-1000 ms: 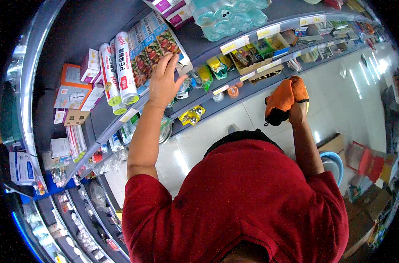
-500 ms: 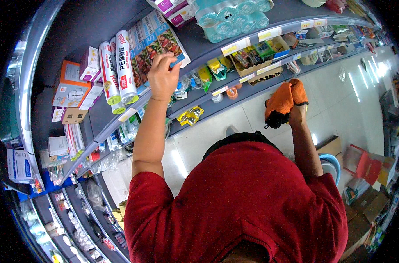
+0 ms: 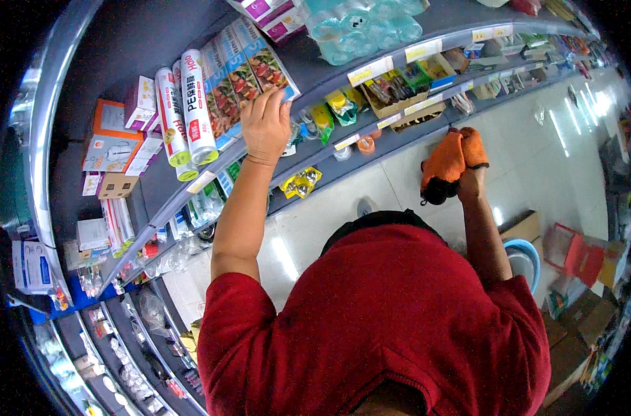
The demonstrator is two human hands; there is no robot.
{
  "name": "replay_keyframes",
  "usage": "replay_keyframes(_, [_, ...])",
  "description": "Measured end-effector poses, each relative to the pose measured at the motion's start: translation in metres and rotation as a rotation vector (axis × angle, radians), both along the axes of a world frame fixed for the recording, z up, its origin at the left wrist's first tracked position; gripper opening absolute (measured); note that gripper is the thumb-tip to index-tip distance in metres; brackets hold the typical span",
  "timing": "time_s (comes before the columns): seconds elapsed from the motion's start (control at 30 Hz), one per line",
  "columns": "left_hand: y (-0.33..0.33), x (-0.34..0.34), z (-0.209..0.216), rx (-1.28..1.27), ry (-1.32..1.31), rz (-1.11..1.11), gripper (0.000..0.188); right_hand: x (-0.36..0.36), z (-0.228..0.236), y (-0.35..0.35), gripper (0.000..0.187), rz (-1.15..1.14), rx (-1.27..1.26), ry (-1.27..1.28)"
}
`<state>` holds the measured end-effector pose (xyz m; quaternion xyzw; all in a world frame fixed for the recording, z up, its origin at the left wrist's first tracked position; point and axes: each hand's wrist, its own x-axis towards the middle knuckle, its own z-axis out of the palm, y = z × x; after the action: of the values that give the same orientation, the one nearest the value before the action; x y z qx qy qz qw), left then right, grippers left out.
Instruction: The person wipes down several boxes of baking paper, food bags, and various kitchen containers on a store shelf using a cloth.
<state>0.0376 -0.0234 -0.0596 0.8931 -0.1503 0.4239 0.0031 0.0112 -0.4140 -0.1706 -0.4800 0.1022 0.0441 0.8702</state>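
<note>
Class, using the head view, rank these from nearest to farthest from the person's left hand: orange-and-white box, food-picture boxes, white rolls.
1. Food-picture boxes: right at the left hand, along its upper-left side.
2. White rolls: just left of those boxes.
3. Orange-and-white box: farther left, beyond the rolls.

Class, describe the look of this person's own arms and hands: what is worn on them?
The left hand is bare, and so is what shows of the partly hidden right hand. No watch or bracelet shows on either forearm. The left sleeve and right sleeve are short, loose and dark red, with no markings visible.
</note>
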Motion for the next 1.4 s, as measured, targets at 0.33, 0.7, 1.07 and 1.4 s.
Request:
replay_keyframes(0.33, [-0.011,-0.001,0.021,-0.074,0.154,0.067,0.032,0.002,0.062,0.037,0.037,0.098,-0.029,-0.224])
replay_keyframes(0.7, [-0.043,-0.072,0.019,-1.409,0.633,-0.7,0.096,0.028,0.172,0.145,0.046,0.153,-0.985,-0.802])
replay_keyframes(1.07, [-0.036,-0.097,0.035,-1.824,0.726,-0.955,0.091,0.019,0.173,0.223,0.045,0.517,-0.512,-0.669])
replay_keyframes(1.4, [-0.03,-0.105,0.034,-1.997,0.606,-0.838,0.054,0.038,0.179,0.203,0.048,0.659,-0.663,-0.872])
